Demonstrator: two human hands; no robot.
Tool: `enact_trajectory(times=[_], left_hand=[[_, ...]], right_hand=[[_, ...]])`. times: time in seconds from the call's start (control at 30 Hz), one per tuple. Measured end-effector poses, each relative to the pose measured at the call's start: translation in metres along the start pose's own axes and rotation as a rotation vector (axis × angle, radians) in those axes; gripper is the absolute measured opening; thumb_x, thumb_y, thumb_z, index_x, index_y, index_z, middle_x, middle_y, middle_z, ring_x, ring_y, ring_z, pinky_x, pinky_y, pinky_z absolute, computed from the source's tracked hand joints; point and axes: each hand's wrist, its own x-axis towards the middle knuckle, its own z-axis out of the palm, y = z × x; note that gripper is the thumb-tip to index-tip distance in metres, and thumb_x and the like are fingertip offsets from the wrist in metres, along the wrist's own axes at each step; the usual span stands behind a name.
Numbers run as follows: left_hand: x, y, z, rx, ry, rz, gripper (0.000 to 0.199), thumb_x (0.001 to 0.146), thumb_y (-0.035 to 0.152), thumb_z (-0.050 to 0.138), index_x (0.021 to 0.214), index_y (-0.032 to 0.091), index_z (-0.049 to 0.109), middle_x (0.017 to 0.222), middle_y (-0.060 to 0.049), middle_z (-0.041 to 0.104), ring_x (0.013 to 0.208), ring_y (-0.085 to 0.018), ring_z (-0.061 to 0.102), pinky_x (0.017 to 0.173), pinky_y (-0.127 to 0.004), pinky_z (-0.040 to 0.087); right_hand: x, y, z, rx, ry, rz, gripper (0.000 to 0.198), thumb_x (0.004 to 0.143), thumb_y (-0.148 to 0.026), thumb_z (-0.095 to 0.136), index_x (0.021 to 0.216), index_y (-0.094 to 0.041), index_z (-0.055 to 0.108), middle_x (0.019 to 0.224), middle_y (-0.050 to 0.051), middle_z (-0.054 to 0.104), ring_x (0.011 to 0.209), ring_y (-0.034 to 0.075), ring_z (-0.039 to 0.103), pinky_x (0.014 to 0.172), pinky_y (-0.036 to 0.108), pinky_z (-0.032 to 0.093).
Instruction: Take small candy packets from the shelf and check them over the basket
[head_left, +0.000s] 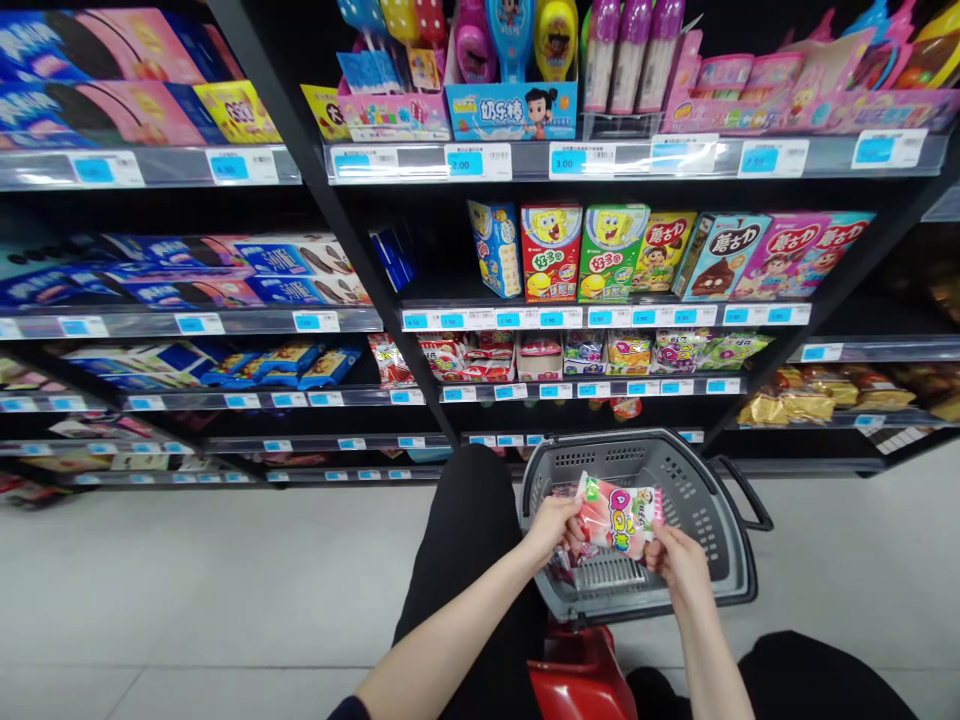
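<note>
Between my two hands is a pink gummy candy bag (616,515), held flat with its printed front facing up. My left hand (556,527) pinches its left end, fingers closed. At the opposite end, my right hand (675,556) grips the bag's lower right corner. Both hands are over a grey shopping basket (701,520), whose slotted walls surround the bag in view. Under the bag, partly covered by it and my left hand, other dark red packaging (562,565) lies in the basket; its kind cannot be made out.
Store shelves stand ahead, with gummy bags (630,352) on a low shelf and snack boxes (551,252) above. Cookie boxes (300,270) fill shelves to the left. My knee (476,500) is beside the basket, and a red object (581,680) is below it.
</note>
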Motion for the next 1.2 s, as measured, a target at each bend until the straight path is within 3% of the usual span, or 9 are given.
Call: enact_trajectory(times=[0.13, 0.33, 0.47, 0.63, 0.83, 0.9, 1.0, 1.07, 1.2], left_hand=[[0.004, -0.003, 0.000, 0.005, 0.035, -0.016, 0.039, 0.073, 0.044, 0.051, 0.049, 0.013, 0.049, 0.036, -0.002, 0.052, 0.027, -0.008, 0.043, 0.032, -0.017, 0.025], [0.004, 0.001, -0.004, -0.181, -0.161, 0.034, 0.041, 0.068, 0.050, 0.055, 0.073, 0.009, 0.058, 0.072, -0.013, 0.064, 0.066, -0.021, 0.062, 0.052, -0.030, 0.049], [-0.001, 0.009, -0.008, -0.359, -0.301, -0.039, 0.052, 0.074, 0.053, 0.039, 0.089, 0.007, 0.059, 0.085, -0.015, 0.061, 0.083, -0.027, 0.059, 0.057, -0.042, 0.051], [-0.006, 0.014, -0.013, -0.287, -0.277, -0.038, 0.043, 0.068, 0.031, 0.058, 0.105, 0.011, 0.055, 0.089, -0.011, 0.060, 0.076, -0.023, 0.059, 0.055, -0.037, 0.052], [-0.001, 0.009, -0.013, -0.165, -0.206, 0.039, 0.076, 0.059, 0.019, 0.066, 0.128, 0.022, 0.034, 0.074, -0.001, 0.061, 0.049, -0.010, 0.054, 0.045, -0.023, 0.044], [0.002, 0.007, -0.012, -0.097, -0.154, 0.059, 0.074, 0.056, 0.020, 0.068, 0.124, 0.018, 0.040, 0.067, 0.000, 0.061, 0.045, -0.009, 0.051, 0.043, -0.020, 0.041], [0.006, 0.004, -0.011, 0.007, -0.060, 0.081, 0.037, 0.053, 0.026, 0.070, 0.085, 0.010, 0.061, 0.057, 0.000, 0.058, 0.045, -0.009, 0.050, 0.042, -0.019, 0.037], [0.007, 0.005, -0.010, 0.060, 0.004, 0.117, 0.026, 0.052, 0.029, 0.071, 0.064, 0.011, 0.058, 0.050, 0.001, 0.055, 0.043, -0.008, 0.048, 0.041, -0.018, 0.034], [0.007, 0.007, -0.008, 0.068, 0.060, 0.246, 0.024, 0.053, 0.029, 0.071, 0.058, 0.012, 0.055, 0.047, 0.003, 0.054, 0.043, -0.007, 0.046, 0.045, -0.018, 0.032]], right_hand=[[0.000, 0.003, 0.001, 0.070, -0.022, 0.169, 0.036, 0.048, -0.047, 0.073, 0.045, -0.018, 0.050, 0.034, -0.003, 0.052, 0.029, 0.012, 0.049, 0.031, 0.023, 0.040], [0.002, -0.006, -0.002, 0.153, -0.107, 0.080, 0.036, 0.057, -0.053, 0.068, 0.063, -0.018, 0.058, 0.056, 0.006, 0.069, 0.054, 0.023, 0.065, 0.053, 0.032, 0.052], [0.000, -0.016, -0.006, 0.209, -0.139, 0.023, 0.043, 0.062, -0.059, 0.059, 0.069, -0.017, 0.060, 0.064, 0.008, 0.070, 0.062, 0.023, 0.066, 0.060, 0.035, 0.053], [-0.006, -0.023, -0.009, 0.001, -0.224, -0.053, 0.029, 0.058, -0.043, 0.071, 0.063, -0.017, 0.059, 0.071, 0.005, 0.069, 0.062, 0.020, 0.062, 0.051, 0.027, 0.048], [-0.003, -0.021, -0.017, -0.161, -0.283, -0.127, 0.029, 0.060, -0.032, 0.071, 0.083, -0.020, 0.056, 0.058, -0.003, 0.065, 0.056, 0.017, 0.060, 0.054, 0.026, 0.045], [-0.001, -0.019, -0.018, -0.157, -0.263, -0.128, 0.047, 0.060, -0.030, 0.070, 0.102, -0.022, 0.051, 0.065, -0.001, 0.068, 0.064, 0.019, 0.063, 0.060, 0.029, 0.048], [0.002, -0.015, -0.019, -0.218, -0.171, -0.139, 0.065, 0.058, -0.031, 0.070, 0.117, -0.020, 0.045, 0.071, 0.001, 0.070, 0.069, 0.021, 0.065, 0.066, 0.033, 0.049], [0.003, -0.013, -0.019, -0.289, -0.127, -0.149, 0.053, 0.057, -0.033, 0.070, 0.106, -0.018, 0.055, 0.071, 0.003, 0.071, 0.068, 0.022, 0.064, 0.065, 0.033, 0.049], [0.003, -0.014, -0.018, -0.352, -0.107, -0.189, 0.027, 0.059, -0.039, 0.067, 0.077, -0.018, 0.061, 0.062, 0.003, 0.069, 0.050, 0.019, 0.059, 0.045, 0.026, 0.043]])
